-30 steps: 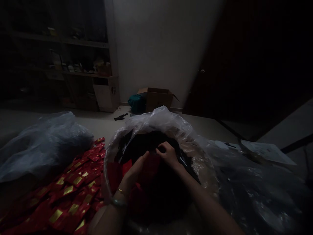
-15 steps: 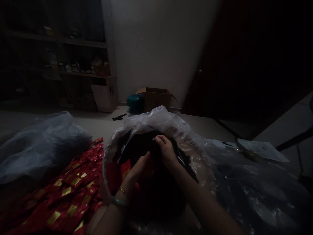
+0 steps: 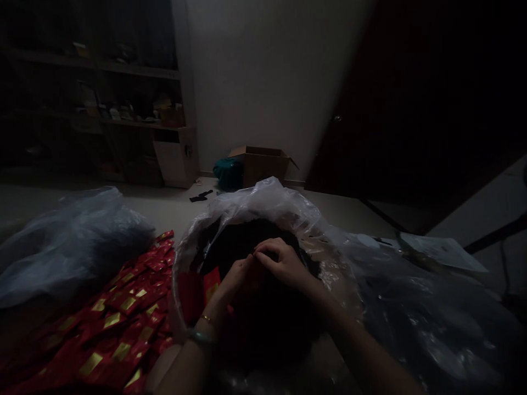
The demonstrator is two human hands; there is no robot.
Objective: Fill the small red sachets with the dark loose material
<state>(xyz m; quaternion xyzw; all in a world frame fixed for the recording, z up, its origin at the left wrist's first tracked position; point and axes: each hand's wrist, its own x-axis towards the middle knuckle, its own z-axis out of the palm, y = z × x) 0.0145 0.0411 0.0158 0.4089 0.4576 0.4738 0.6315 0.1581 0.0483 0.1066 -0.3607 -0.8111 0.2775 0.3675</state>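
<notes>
Your right hand [image 3: 284, 266] had just swung in toward your left hand [image 3: 233, 280], and the two met over the open mouth of the clear plastic bag [image 3: 263, 200]. That brought the work into one tight spot at the bag's centre. Your right fingers [image 3: 267, 253] were curled downward, and your left fingers [image 3: 242, 264] were bent inward just beside them. A dim red shape [image 3: 251, 280] lay between your hands, but the light was too poor to tell whether either hand was gripping it.

The dark mass [image 3: 247, 238] filled the bag, with red packets [image 3: 191, 296] pressed against the inside of the bag's wall, left of the mass. More red packets with gold labels [image 3: 121, 321] lay in a heap just left of the bag, and a second plastic bag [image 3: 69, 247] sat beyond that heap. To the bag's right spread a dark plastic sheet [image 3: 428, 323]. Well beyond the bag stood a cardboard box [image 3: 263, 167] beside a teal bag [image 3: 228, 174]. Your own hands hid the bag's middle.
</notes>
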